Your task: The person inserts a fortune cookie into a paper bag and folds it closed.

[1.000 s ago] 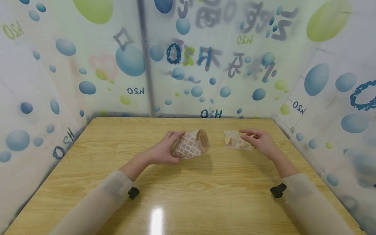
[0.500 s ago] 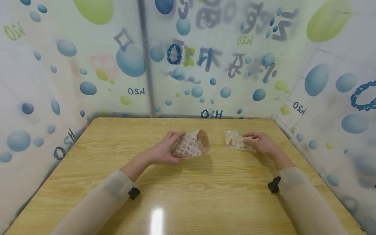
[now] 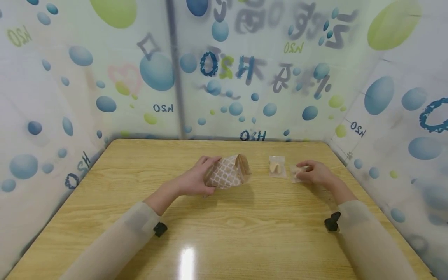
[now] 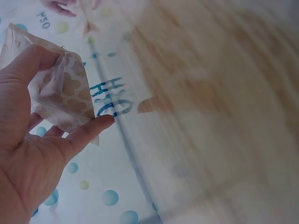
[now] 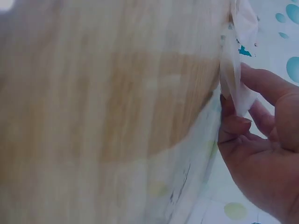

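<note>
My left hand [image 3: 196, 177] grips a brown paper bag [image 3: 224, 173] with a white lattice print, lying on its side with its open mouth toward the right. In the left wrist view the thumb and fingers [image 4: 88, 133] wrap the bag's closed end [image 4: 65, 93]. To the right, my right hand [image 3: 316, 174] pinches a small clear packet [image 3: 295, 173] with something pale inside. The right wrist view shows this packet [image 5: 233, 88] between thumb and fingertips, partly hidden by them. A second clear packet [image 3: 277, 167], holding a pale folded piece, lies between the bag and my right hand.
The wood-grain table [image 3: 224, 233] has its back edge against a white curtain [image 3: 196, 116] printed with blue and green dots. Similar curtains stand close on the left and right sides. A dark wrist camera [image 3: 332, 221] sits by each sleeve cuff.
My right hand has come down onto the right packet, pinched it and drawn it slightly right, opening a gap from the other packet. The left hand and paper bag stay in place.
</note>
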`<state>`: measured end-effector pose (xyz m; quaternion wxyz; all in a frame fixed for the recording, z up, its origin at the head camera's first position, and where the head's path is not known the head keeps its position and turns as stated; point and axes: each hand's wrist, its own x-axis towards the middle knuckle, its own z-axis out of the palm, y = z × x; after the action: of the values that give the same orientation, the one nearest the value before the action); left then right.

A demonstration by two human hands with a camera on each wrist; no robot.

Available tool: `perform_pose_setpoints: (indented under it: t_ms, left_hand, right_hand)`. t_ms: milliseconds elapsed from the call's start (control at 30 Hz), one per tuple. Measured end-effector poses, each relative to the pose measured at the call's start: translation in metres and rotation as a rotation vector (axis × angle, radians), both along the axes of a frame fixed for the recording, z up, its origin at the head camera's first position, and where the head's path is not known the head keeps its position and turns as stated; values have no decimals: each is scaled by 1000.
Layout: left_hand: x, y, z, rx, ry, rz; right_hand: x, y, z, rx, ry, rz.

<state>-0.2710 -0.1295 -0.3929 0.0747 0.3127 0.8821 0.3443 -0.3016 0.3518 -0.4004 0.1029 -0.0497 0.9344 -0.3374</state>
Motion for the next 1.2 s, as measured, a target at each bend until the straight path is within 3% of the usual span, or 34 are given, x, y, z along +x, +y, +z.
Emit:
perform_pose_setpoints:
  t_ms: [167, 333, 633, 867, 1200]
  left_hand:
    - [-1, 0, -1, -5, 2, -2]
    - [-1, 1, -1, -8, 0, 3]
    - [0, 1, 0, -6, -4, 10]
    - [2, 1, 1, -2, -5, 11]
    - [1, 2, -1, -2, 4, -3]
  right_hand:
    - [8, 4, 6, -44, 61, -23]
    - [18, -5, 18, -170, 110, 8]
    - [38, -57, 44, -343, 159, 103]
    - [48, -94, 58, -453, 103, 196]
    - [53, -131, 63, -369, 106, 247]
